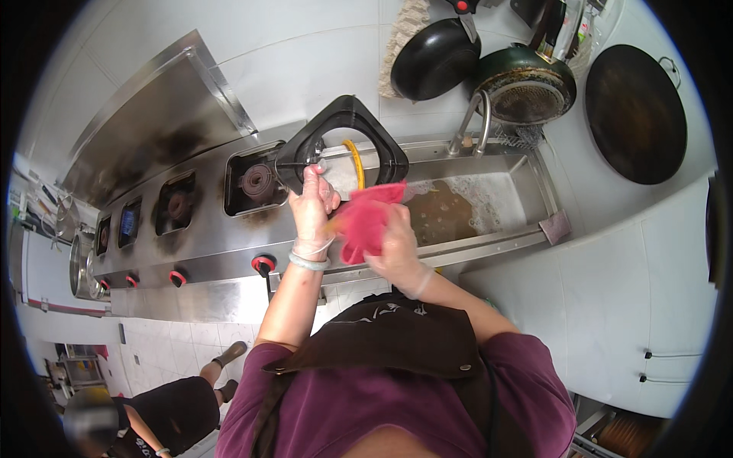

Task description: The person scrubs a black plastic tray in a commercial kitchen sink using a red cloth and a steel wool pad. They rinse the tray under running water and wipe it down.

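Observation:
A square black metal burner stand [395,160] with a round opening is held up over the steel counter, between the stove and the sink. My left hand [312,200], in a clear glove, grips its near left edge. In my right hand [395,246], also gloved, is a bunched red cloth [366,223], blurred, close to the stand's near side; whether they touch I cannot tell. Behind the stand a yellow hose [356,160] shows through the opening. The steel sink [518,217] on the right holds brownish, sudsy water under a curved faucet [485,123].
A steel stove [212,240] with several burners and red-ringed knobs runs left. Black pans [435,60] hang on the wall, beside a large round griddle plate [635,114]. A scouring pad [555,227] lies on the sink's right rim. Another person [172,412] is at lower left.

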The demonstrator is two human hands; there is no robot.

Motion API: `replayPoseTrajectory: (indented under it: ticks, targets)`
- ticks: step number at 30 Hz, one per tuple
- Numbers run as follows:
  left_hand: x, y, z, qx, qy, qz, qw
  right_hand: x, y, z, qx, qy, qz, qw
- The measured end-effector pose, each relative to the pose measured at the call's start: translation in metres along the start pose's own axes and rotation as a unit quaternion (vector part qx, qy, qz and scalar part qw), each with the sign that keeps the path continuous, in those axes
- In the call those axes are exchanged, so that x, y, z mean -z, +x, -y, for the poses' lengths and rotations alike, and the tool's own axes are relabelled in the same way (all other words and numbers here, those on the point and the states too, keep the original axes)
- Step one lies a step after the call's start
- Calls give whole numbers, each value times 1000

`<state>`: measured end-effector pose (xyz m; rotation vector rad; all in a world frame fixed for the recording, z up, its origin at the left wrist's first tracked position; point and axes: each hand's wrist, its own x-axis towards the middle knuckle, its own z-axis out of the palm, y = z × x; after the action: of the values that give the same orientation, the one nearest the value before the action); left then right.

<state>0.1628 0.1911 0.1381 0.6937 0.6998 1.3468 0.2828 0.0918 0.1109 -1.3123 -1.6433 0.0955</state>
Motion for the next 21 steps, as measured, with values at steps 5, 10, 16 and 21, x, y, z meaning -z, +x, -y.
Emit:
replayPoseTrajectory:
  ticks: [5,10,16,21]
  targets:
    - [-2,-9,-8,31,47,36,998,11,22,-57,121,-254,6,960]
    - [-3,-3,-3,31,21,26,999,-7,7,-27,-30,-131,32,990]
    - [-3,1,-18,72,11,26,997,-1,13,-57,123,-254,27,959]
    - [12,4,-1,87,-24,21,996,18,13,-73,81,-239,11,968]
